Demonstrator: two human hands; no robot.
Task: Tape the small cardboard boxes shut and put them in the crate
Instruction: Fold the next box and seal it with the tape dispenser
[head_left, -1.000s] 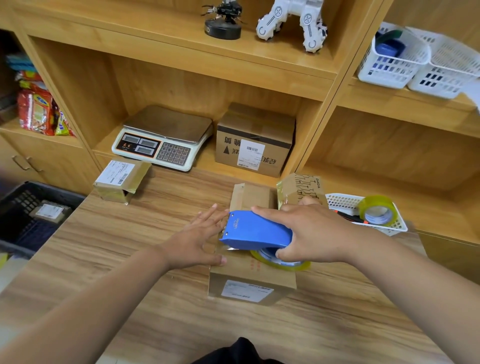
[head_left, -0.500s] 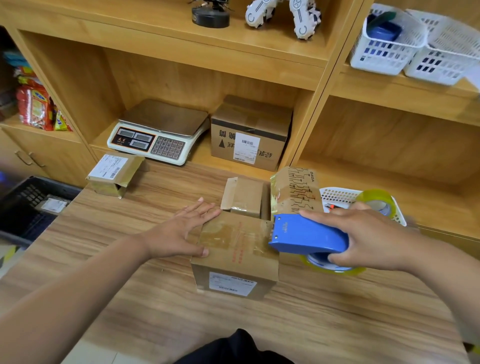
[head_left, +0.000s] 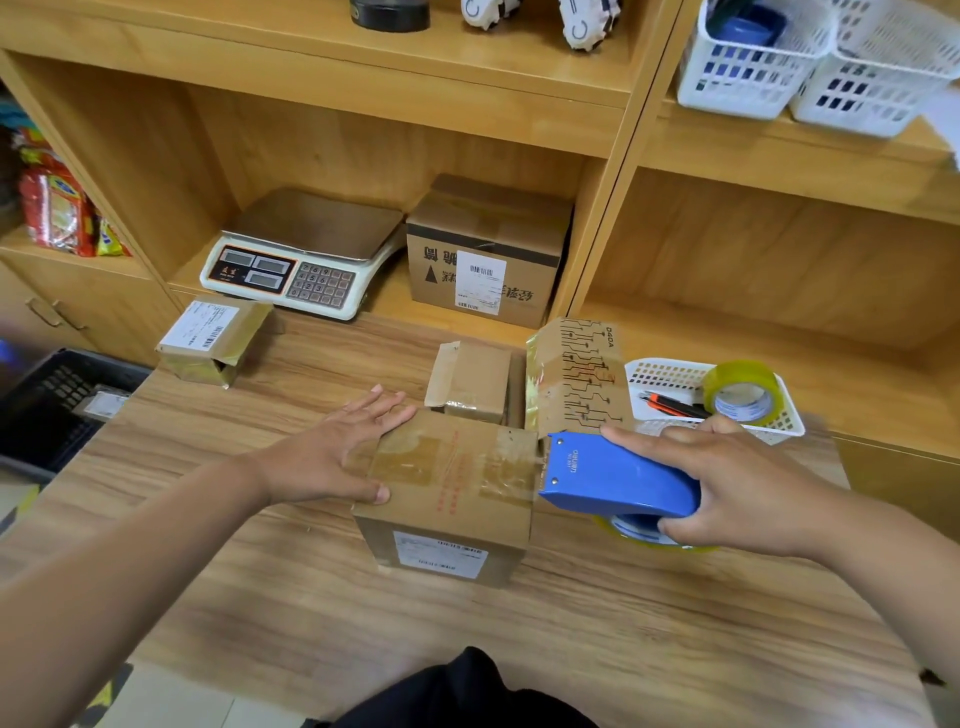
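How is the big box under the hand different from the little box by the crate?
The big box under the left hand has tape across its top; the little box has an end flap open. The big box's white label is on its front; the little box's is on top. The hand presses the big box; nothing touches the little box. Both are brown cardboard.

Just beyond the left fingers (head_left: 382, 402), blocked by a small box (head_left: 470, 382) and a taller printed box (head_left: 576, 374) side by side; beyond the right fingers (head_left: 639, 441) on the tape dispenser (head_left: 613, 480), by a white basket (head_left: 670, 370) with a tape roll (head_left: 743, 395). Left of the left fingers, open counter (head_left: 234, 431) up to a labelled box (head_left: 213, 338) and the black crate (head_left: 36, 410).
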